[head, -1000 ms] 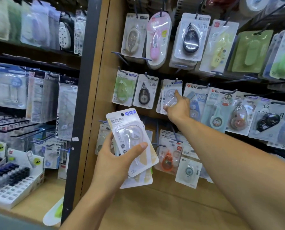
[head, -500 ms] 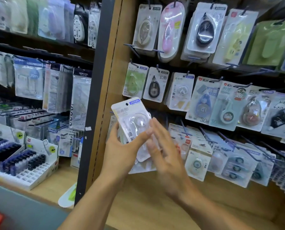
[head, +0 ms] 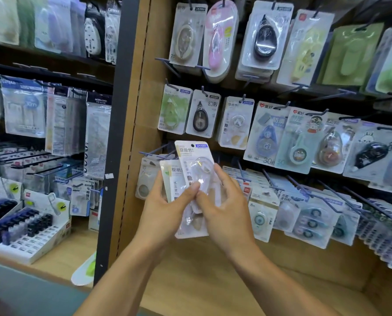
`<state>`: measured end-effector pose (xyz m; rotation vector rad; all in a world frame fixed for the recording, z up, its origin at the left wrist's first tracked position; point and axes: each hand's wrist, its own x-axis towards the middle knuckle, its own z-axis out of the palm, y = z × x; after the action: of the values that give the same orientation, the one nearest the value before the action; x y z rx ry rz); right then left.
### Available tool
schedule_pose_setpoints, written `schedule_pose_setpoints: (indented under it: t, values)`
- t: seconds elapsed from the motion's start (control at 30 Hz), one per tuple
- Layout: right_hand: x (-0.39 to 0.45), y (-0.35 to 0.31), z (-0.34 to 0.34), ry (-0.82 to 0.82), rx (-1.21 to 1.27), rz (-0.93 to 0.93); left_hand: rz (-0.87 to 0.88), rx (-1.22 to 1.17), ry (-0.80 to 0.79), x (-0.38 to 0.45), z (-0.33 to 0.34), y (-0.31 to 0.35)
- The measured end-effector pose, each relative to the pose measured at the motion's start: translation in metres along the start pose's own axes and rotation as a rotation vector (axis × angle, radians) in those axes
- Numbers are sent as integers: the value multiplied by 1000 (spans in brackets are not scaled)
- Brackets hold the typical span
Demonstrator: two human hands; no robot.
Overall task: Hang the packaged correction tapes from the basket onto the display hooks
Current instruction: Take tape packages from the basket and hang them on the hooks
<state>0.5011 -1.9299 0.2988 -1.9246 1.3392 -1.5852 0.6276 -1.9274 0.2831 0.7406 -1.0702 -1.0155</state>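
Several hooks [head: 154, 150], perhaps behind packs [head: 194, 160]

Legible text, head view:
- Front pack in hand [head: 196, 169]: "原纸色" at top; blue brand tag unreadable.
- Second held pack [head: 173, 181]: "原纸", rest covered.
- Hung black-tape card [head: 202, 114]: "幻影".
- Hung card beside it [head: 237, 122]: "原纸色".
- Blue-tape card [head: 267, 135]: "爱好", "30m".
- Lower card [head: 262, 215]: "8m".
- Top cream card [head: 186, 35]: "20".
- Left shelf pack [head: 99, 124]: "KOKUYO".
- Remaining print too blurred.
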Motion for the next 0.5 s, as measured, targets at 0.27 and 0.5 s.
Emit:
schedule_pose_setpoints:
  t: [0.27,0.5]
  values:
    - [17,3,-11,123,21,5,-18,-31,-13,5,-5,-6]
    - [88,-8,-34,306,-233,-235,48,-19,26,4,-1,-1]
